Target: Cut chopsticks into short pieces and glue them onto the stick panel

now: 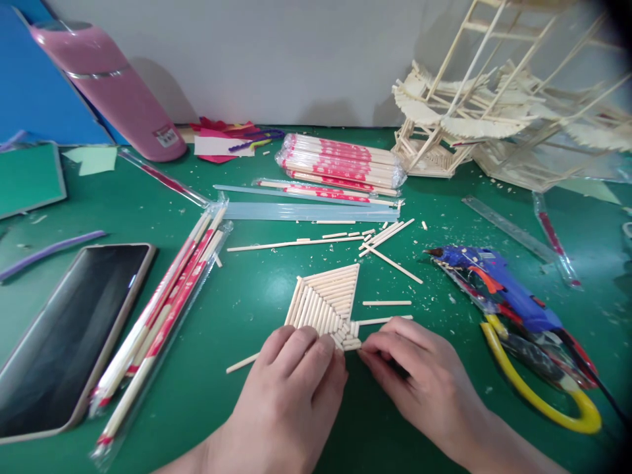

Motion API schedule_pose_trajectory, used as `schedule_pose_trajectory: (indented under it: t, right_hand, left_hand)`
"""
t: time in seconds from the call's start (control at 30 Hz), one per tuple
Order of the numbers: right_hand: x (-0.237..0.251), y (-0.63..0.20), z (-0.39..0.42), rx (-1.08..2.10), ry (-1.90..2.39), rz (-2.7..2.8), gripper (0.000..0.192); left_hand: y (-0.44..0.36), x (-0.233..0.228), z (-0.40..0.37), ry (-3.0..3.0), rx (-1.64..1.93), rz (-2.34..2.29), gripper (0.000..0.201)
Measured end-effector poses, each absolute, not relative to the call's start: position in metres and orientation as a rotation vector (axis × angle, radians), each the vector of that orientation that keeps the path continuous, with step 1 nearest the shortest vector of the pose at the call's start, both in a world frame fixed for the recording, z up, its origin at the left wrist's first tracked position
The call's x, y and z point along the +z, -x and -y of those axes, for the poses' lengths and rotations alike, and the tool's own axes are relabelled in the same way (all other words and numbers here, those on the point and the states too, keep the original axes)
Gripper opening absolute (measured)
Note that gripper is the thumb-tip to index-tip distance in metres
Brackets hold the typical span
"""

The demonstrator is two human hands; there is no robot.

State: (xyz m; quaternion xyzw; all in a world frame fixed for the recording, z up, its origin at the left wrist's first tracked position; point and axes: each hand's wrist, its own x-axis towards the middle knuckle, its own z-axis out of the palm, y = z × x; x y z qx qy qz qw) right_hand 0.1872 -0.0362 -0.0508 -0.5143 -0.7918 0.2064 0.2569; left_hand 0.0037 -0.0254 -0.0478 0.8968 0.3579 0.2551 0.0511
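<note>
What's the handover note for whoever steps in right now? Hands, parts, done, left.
Left hand: flat on the near edge of the stick panel, holding it down.
Right hand: fingertips pinch a short stick piece at the panel's near right corner.
Parts: loose cut sticks beyond the panel, glue gun to the right, wrapped chopsticks at the back.
Done: most of the panel is laid in two slanted fields.
Left: likely filling the near corner.

Bright, even light falls on the green worktop (257, 296), with soft shadows behind the pink bottle (111, 85). The phone (64, 336) screen shows faint glare. Edges bend outward, and the far-right corners are dark and blurred.
</note>
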Motion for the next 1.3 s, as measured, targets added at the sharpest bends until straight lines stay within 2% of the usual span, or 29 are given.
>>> schedule_pose_trajectory:
  t: [0.33, 0.5, 0.9, 1.3]
  right_hand:
    - [-0.047, -0.189, 0.037, 0.671, 1.393, 2.118, 0.008]
    - [-0.041, -0.198, 0.039, 0.791, 1.378, 1.948, 0.017]
    - [-0.045, -0.188, 0.041, 0.689, 1.475, 2.034, 0.008]
    - [-0.048, -0.182, 0.041, 0.642, 1.54, 2.063, 0.012]
  left_hand:
    - [-0.002, -0.05, 0.024, -2.73, 0.77, -1.063, 0.017]
    - [-0.001, -0.053, 0.025, -2.723, 0.852, -1.078, 0.02]
    - [0.0, -0.049, 0.027, -2.835, 0.693, -1.046, 0.024]
    - [-0.002, -0.052, 0.027, -2.861, 0.668, -1.05, 0.025]
